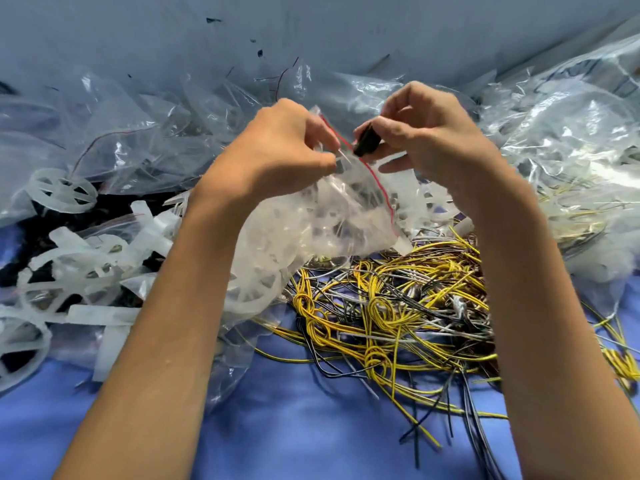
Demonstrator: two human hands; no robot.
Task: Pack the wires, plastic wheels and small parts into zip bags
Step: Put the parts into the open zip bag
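— Above the blue table (294, 434), what are the hands doing?
— The left hand (277, 150) pinches the mouth of a clear zip bag (322, 216) with plastic wheels (256, 289) inside. The right hand (426, 133) grips a small black part (366, 144) at its red seal.
— And the wires (398, 306)?
— Heaped on the table just below the bag. Loose wheels (62, 190) lie to the left.

No text readable — bags, wires unmarked.

One left hand (277, 154), one right hand (424, 133), one held zip bag (329, 216), one black part (367, 144), one wire heap (398, 306), wheels (64, 190) uncountable
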